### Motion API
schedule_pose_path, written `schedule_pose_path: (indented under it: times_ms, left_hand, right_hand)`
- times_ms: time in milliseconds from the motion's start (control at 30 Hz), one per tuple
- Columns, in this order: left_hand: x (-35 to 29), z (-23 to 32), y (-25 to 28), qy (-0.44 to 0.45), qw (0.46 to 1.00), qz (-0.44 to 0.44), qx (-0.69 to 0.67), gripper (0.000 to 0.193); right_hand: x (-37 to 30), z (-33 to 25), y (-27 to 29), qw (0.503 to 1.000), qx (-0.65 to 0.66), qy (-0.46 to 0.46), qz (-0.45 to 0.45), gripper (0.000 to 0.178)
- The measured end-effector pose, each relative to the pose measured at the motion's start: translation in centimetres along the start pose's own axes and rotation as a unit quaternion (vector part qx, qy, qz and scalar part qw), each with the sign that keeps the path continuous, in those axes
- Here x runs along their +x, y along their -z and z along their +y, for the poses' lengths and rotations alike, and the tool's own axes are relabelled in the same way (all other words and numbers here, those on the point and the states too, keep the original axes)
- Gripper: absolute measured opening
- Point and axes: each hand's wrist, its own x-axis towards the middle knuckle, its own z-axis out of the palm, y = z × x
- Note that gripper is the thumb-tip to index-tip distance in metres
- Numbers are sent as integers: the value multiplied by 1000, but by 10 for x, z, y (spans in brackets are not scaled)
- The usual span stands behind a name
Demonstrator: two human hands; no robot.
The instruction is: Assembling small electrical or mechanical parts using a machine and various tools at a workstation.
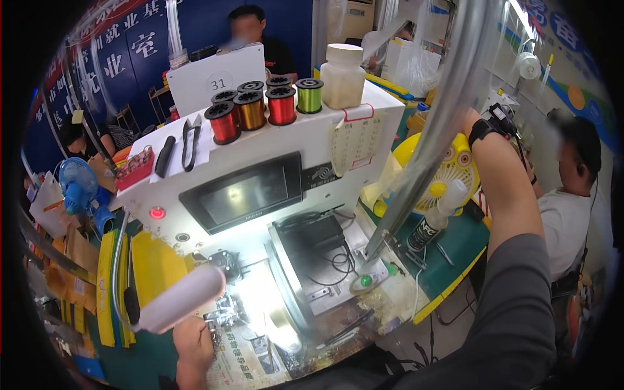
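Observation:
My left hand (pixel 194 343) is closed low in front of the white machine (pixel 383 130), beside its small metal mechanism (pixel 227 305). The fingers curl away from view, so what they hold is hidden. A pale cylinder on a bent metal arm, like a lamp (pixel 185 298), hangs just above that hand. My right arm reaches up at the right. The right hand (pixel 465 122) is at the slanted, plastic-wrapped metal post (pixel 426 156), and its fingers are hidden there. A black strapped device (pixel 491 127) sits on the right wrist. Strong light washes out the work area.
On the machine top stand several wire spools (pixel 250 110), a lidded jar (pixel 342 75), pliers (pixel 190 144) and a red tray (pixel 135 168). A yellow fan (pixel 439 188), a dark-labelled bottle (pixel 427 227) and tweezers (pixel 445 254) are at the right. Other people (pixel 572 208) sit nearby.

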Motion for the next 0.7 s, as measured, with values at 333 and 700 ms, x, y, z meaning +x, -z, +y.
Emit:
schedule_pose_path:
  times_ms: [333, 700]
  left_hand:
    - [9, 0, -8, -40, 997, 58, -12, 9]
    - [-4, 3, 6, -30, 999, 21, -40, 7]
  right_hand:
    - [53, 1, -20, 985, 133, -72, 84, 33]
    - [-94, -49, -53, 674, 488, 52, 552, 21]
